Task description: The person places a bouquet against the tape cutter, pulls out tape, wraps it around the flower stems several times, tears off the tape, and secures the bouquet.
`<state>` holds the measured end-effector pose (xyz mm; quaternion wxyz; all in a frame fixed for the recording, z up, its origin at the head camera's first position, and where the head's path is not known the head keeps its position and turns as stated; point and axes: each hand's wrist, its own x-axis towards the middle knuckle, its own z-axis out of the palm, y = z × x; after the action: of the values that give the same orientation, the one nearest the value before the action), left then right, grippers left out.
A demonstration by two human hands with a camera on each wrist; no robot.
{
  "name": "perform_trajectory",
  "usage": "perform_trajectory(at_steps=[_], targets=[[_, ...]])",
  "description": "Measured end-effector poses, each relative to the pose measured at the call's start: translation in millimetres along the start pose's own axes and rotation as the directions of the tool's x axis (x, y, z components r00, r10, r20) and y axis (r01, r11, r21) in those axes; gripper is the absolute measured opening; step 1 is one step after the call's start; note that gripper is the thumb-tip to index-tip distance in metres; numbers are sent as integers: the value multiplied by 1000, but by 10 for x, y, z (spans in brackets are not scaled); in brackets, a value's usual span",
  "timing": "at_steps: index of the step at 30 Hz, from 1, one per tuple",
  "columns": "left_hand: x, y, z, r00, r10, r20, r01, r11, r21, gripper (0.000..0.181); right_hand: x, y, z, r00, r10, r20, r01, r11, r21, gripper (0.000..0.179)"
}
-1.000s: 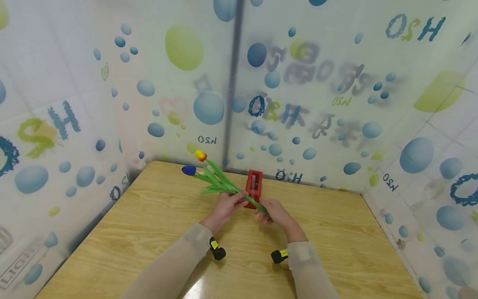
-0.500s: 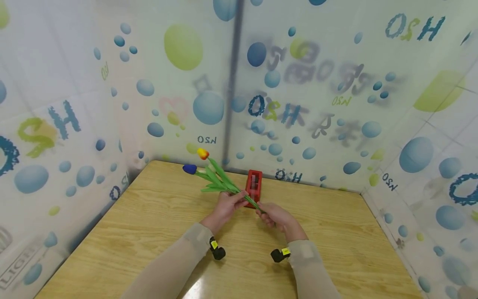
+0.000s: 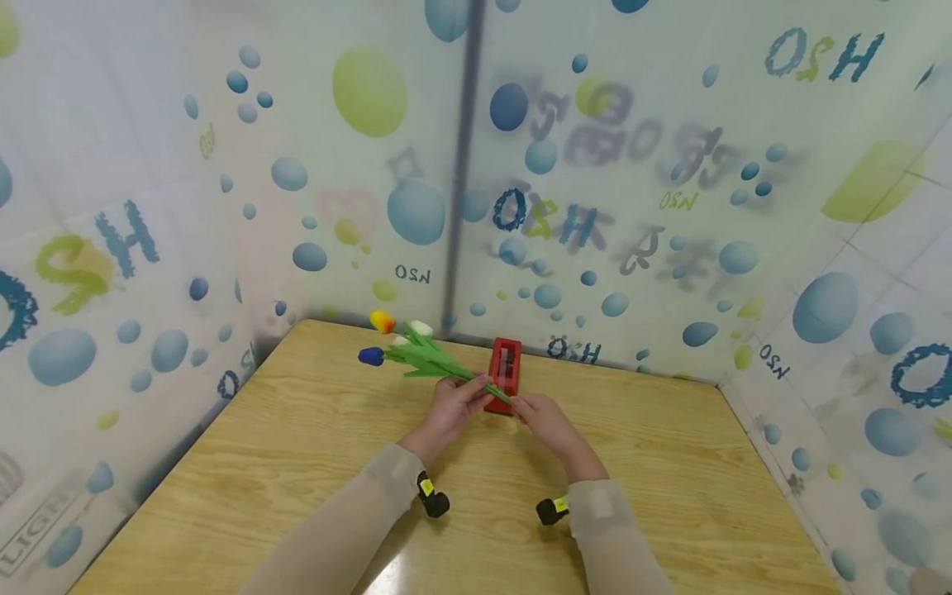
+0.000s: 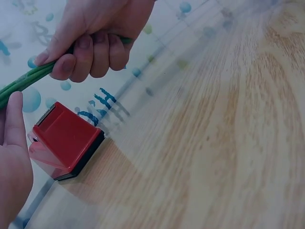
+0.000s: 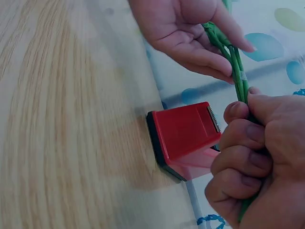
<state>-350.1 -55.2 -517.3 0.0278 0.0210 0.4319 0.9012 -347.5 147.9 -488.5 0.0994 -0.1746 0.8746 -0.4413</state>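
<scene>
A bunch of artificial tulips (image 3: 431, 359) with blue, yellow-orange and white heads slants over the table, its heads to the left. My left hand (image 3: 451, 405) holds the green stems between thumb and fingers, below the leaves. Lower down, my right hand (image 3: 546, 421) grips the stem ends with its fingers curled round them. In the right wrist view, a small pale shiny patch (image 5: 242, 75) shows on the stems between both hands. Just behind the hands, a red tape dispenser (image 4: 71, 138) with a toothed cutting edge sits on the table.
The wood-grain table (image 3: 654, 463) reaches back to a patterned curtain (image 3: 640, 165) with bubbles and lettering, which also hangs at both sides. A black wrist camera (image 3: 434, 500) is strapped at the left cuff, another black camera (image 3: 550, 511) at the right.
The bunch has turned in the hands, its blue and yellow-orange heads dropping lower and white heads coming into view. My right hand has shifted slightly up and left. The tape dispenser has stayed put.
</scene>
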Motion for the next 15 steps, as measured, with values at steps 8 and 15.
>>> perform_trajectory(at_steps=[8, 15], targets=[[-13, 8, 15, 998, -6, -63, 6, 1000, 15, 11, 9, -34, 28, 988, -128, -84, 95, 943, -319, 39], [8, 15, 9, 997, -1, -75, 4, 999, 42, 8, 7, -72, 27, 985, -149, -83, 105, 915, -390, 36]])
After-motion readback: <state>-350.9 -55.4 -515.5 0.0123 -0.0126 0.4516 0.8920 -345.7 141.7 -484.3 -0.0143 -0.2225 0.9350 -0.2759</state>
